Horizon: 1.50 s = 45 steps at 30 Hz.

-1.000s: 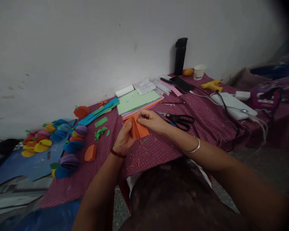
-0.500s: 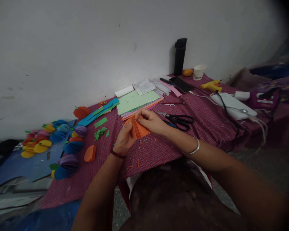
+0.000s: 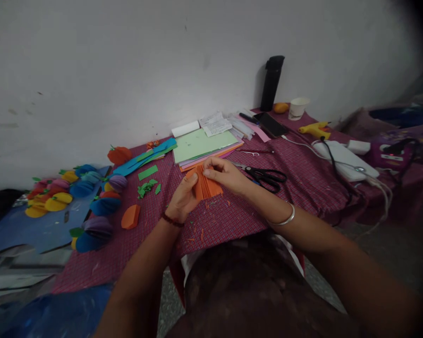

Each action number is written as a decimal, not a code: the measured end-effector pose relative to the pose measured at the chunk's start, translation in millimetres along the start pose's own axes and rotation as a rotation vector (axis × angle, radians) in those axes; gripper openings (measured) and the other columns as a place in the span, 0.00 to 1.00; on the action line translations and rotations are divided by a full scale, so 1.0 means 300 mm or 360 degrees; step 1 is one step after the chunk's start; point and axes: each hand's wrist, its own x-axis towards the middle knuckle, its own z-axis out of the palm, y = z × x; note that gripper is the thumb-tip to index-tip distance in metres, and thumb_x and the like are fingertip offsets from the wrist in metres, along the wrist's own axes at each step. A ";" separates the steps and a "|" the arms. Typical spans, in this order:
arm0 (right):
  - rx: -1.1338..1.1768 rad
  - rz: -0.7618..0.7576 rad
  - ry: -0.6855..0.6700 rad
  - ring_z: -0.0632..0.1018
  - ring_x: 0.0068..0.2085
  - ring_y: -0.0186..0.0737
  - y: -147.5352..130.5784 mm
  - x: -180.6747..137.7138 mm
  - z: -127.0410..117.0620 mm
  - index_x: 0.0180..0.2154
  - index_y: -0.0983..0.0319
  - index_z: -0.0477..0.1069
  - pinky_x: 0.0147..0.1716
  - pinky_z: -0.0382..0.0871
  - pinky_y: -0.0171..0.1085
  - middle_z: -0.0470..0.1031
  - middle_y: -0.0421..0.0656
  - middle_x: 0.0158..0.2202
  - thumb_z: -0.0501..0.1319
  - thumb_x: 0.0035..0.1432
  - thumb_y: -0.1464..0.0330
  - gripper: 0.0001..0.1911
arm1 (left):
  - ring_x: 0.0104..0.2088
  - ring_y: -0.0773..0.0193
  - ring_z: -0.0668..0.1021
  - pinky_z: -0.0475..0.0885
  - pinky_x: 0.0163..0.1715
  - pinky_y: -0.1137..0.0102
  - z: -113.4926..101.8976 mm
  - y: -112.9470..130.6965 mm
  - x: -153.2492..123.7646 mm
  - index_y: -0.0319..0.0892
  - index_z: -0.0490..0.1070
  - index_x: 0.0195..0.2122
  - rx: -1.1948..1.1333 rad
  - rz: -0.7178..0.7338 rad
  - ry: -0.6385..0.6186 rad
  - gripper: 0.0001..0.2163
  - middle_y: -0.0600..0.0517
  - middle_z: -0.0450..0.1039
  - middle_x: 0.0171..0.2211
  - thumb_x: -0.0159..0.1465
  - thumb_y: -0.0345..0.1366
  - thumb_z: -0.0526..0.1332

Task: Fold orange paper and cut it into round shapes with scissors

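Between my two hands is a stack of folded orange paper (image 3: 208, 187), its layers fanned into narrow pleats. My left hand (image 3: 184, 196) grips its left side, thumb on top. At the upper edge, my right hand (image 3: 225, 174) pinches the pleats between thumb and fingers. Another orange paper piece (image 3: 130, 217) lies on the tablecloth to the left. Small green paper leaves (image 3: 147, 188) and a green strip (image 3: 148, 172) are beyond it. Black-handled scissors (image 3: 268, 177) rest right of my right hand, blades partly visible.
Coloured paper sheets (image 3: 204, 145) are stacked behind my hands. Finished paper fruits (image 3: 58, 202) crowd the left side. A black flask (image 3: 272, 84), phone (image 3: 270, 124), paper cup (image 3: 298, 109), yellow glue gun (image 3: 315, 130) and white power bank (image 3: 350, 162) with cables stand at right.
The orange pleats are spread a little wider between my hands. My view has shifted slightly, while the things on the table stay in place.
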 end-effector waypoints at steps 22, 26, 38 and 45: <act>-0.0062 -0.0101 0.0046 0.64 0.31 0.33 0.016 0.001 0.002 0.29 0.62 0.64 0.34 0.58 0.34 0.62 0.37 0.28 0.65 0.53 0.60 0.15 | 0.43 0.56 0.80 0.74 0.48 0.62 0.002 -0.003 0.010 0.41 0.75 0.42 -0.0045 -0.0018 -0.0034 0.15 0.49 0.78 0.37 0.54 0.38 0.70; -0.0057 -0.0096 0.0047 0.64 0.32 0.33 0.019 0.001 0.003 0.29 0.62 0.64 0.35 0.58 0.34 0.62 0.37 0.29 0.65 0.54 0.58 0.15 | 0.43 0.57 0.80 0.74 0.48 0.63 -0.005 -0.008 0.013 0.41 0.75 0.42 -0.0067 -0.0008 -0.0041 0.14 0.49 0.78 0.37 0.55 0.38 0.70; 0.0037 -0.0058 0.0046 0.67 0.35 0.34 0.008 -0.001 0.004 0.35 0.61 0.64 0.36 0.61 0.34 0.65 0.39 0.33 0.62 0.53 0.66 0.09 | 0.39 0.61 0.80 0.75 0.47 0.66 -0.022 -0.011 0.011 0.42 0.75 0.44 -0.0064 -0.0023 -0.0067 0.15 0.50 0.79 0.40 0.56 0.38 0.69; 0.0000 -0.0113 0.0035 0.68 0.35 0.34 0.003 0.002 0.002 0.35 0.61 0.65 0.37 0.62 0.35 0.66 0.39 0.34 0.60 0.51 0.70 0.07 | 0.38 0.62 0.80 0.75 0.44 0.67 -0.012 -0.004 0.003 0.40 0.75 0.43 -0.0064 -0.0052 -0.0066 0.15 0.50 0.79 0.40 0.56 0.39 0.69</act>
